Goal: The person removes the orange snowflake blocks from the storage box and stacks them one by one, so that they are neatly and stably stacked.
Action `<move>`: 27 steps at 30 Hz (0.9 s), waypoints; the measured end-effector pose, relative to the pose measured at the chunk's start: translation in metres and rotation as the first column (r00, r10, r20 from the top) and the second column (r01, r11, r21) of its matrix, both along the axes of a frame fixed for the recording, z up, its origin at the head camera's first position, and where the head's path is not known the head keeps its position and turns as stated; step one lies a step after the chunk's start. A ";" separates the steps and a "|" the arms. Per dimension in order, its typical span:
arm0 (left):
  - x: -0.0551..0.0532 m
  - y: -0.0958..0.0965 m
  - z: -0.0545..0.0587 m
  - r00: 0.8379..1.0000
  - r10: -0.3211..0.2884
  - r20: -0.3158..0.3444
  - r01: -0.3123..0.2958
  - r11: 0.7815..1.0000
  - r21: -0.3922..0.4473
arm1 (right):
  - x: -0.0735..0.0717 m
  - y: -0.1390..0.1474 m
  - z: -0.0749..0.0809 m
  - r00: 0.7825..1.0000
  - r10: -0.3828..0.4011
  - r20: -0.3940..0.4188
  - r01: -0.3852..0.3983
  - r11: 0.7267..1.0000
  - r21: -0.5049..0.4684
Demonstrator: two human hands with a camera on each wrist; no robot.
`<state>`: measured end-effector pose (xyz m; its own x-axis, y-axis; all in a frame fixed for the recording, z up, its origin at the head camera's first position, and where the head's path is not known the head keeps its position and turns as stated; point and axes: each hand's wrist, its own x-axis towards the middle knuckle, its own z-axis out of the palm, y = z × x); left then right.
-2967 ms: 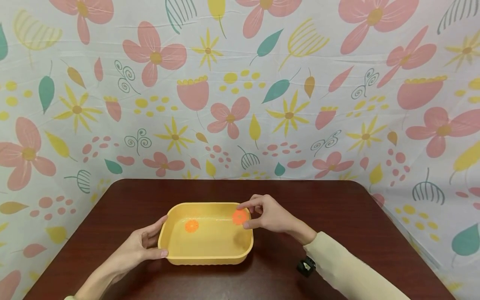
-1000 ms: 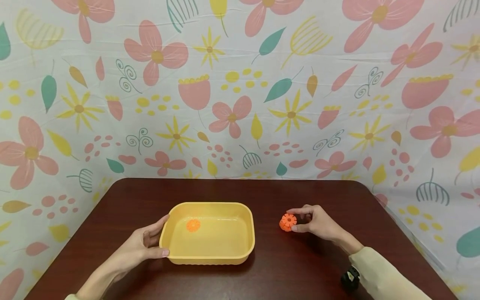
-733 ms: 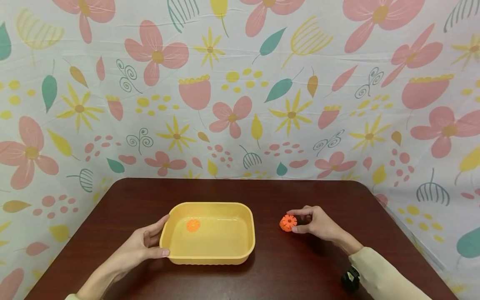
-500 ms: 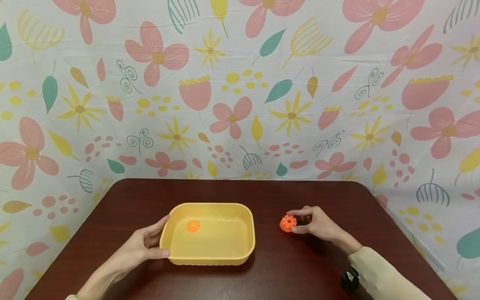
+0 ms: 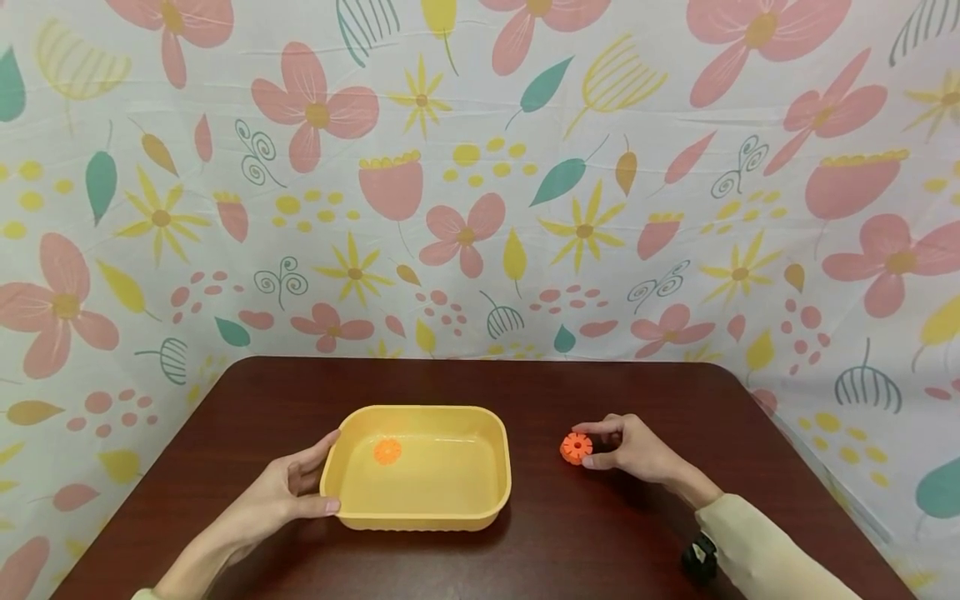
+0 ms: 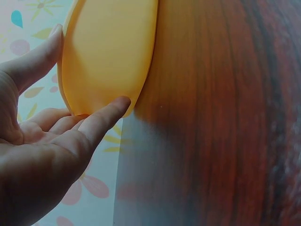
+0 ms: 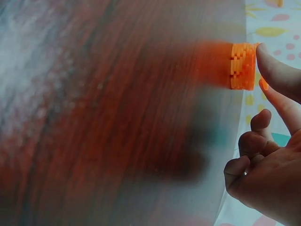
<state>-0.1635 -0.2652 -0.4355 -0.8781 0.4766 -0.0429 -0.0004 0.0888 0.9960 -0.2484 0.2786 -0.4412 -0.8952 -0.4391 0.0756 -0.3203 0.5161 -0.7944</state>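
A yellow plastic tray (image 5: 420, 522) sits left of centre on the table, with an orange snowflake-shaped disc (image 5: 387, 451) lying inside near its back left. My left hand (image 5: 281, 492) holds the tray's left end, thumb at the near corner and fingers at the far one. In the left wrist view the tray (image 6: 110, 52) lies between thumb and fingers. To the right of the tray stands a short stack of orange notched discs (image 5: 576, 448). My right hand (image 5: 637, 450) pinches the top disc between thumb and index finger. The right wrist view shows the stack (image 7: 242, 67) side-on.
Dark brown wooden table (image 5: 450, 575) lies under everything. A floral cloth (image 5: 465, 125) hangs behind it and along the right side. A black device (image 5: 701, 557) sits at my right wrist, by the pale sleeve (image 5: 765, 546).
From the tray's right side, my right hand has carried an orange disc right onto the stack. During the last second the disc has settled in line with the stack. My left hand stays put.
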 end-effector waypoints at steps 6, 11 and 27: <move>0.001 0.001 0.000 1.000 -0.011 -0.012 0.012 1.000 0.019 | 0.001 0.000 -0.002 1.000 -0.006 -0.009 0.006 1.000 0.002; 0.001 0.000 0.000 1.000 -0.007 -0.015 0.007 1.000 0.014 | 0.001 0.001 -0.004 1.000 -0.010 -0.025 0.011 1.000 0.004; 0.001 0.001 0.001 1.000 -0.013 -0.003 0.013 1.000 0.013 | 0.000 0.005 -0.004 1.000 -0.007 -0.030 0.007 1.000 0.007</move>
<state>-0.1629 -0.2643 -0.4348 -0.8720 0.4884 -0.0338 0.0036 0.0754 0.9971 -0.2480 0.2834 -0.4456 -0.8958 -0.4332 0.0996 -0.3402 0.5241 -0.7808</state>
